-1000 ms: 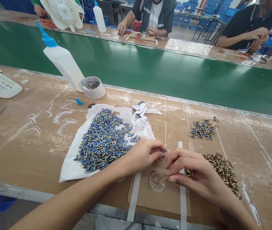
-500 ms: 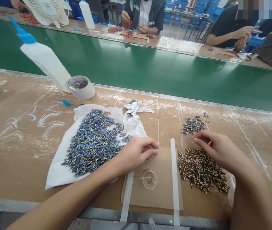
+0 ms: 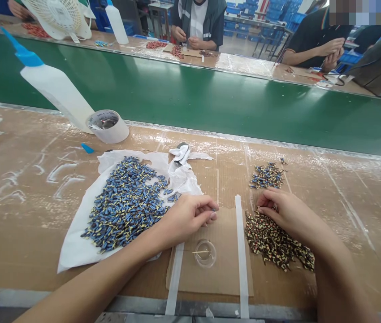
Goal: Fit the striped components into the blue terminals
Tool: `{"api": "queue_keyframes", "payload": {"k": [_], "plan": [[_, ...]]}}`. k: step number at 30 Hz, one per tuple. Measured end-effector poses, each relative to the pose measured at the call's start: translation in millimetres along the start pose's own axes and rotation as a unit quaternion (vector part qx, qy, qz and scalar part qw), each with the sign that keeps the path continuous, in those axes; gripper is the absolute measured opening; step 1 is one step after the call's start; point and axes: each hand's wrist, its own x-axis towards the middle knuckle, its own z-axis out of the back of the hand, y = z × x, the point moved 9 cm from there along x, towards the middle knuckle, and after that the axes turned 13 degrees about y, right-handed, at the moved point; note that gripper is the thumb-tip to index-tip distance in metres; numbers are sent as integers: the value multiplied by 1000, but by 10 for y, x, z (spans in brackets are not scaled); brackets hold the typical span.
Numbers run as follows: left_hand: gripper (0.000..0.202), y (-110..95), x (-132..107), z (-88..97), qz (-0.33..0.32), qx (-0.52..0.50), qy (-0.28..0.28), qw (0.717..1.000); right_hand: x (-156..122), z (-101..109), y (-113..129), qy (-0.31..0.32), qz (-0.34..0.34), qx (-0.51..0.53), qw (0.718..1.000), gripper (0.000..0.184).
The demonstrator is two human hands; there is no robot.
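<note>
My left hand (image 3: 193, 215) is held above the cardboard pad (image 3: 210, 280), thumb and fingertips pinched; what is between them is too small to make out. To its left, a heap of small blue, yellow and dark pieces (image 3: 126, 206) lies on a white sheet (image 3: 72, 251). My right hand (image 3: 283, 208) has its fingertips together at the upper edge of a pile of small dark-and-cream pieces (image 3: 274, 242), and its grip is hidden. Just beyond it is a smaller pile of blue and cream pieces (image 3: 267, 175). A clear cup (image 3: 205, 254) with a thin stick rests on the pad.
A white squeeze bottle (image 3: 56, 94) with a blue nozzle leans by a tape roll (image 3: 110, 128). Crumpled white paper (image 3: 184, 172) lies behind the left hand. Across the green belt (image 3: 184, 85), other people work near a fan (image 3: 54, 18).
My right hand has moved left and brought its fingertips together at the dark-and-cream pile. The left hand keeps its pinch above the pad. The whole view has shifted slightly.
</note>
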Motion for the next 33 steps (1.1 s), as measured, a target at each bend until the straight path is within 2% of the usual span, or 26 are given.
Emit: {"api": "queue_keyframes", "payload": {"k": [5, 9, 14, 20, 24, 30, 33], "plan": [[19, 21, -2, -8, 1, 5, 0, 1000, -19, 49, 61, -27, -27, 59, 998, 7], [23, 45, 1, -1, 5, 7, -5, 1000, -12, 80, 164, -42, -2, 126, 991, 3], [20, 1, -6, 18, 2, 13, -17, 1000, 19, 88, 253, -65, 20, 142, 988, 5], [9, -33, -19, 17, -4, -11, -18, 1000, 61, 13, 501, -40, 101, 128, 986, 17], [8, -51, -22, 15, -11, 0, -18, 1000, 56, -60, 671, -12, 145, 156, 977, 22], [8, -122, -32, 14, -30, 32, -25, 999, 76, -185, 783, -2, 171, 224, 960, 25], [8, -158, -42, 20, -40, 58, -31, 997, 119, -289, 759, 12, 159, 287, 945, 22]]}}
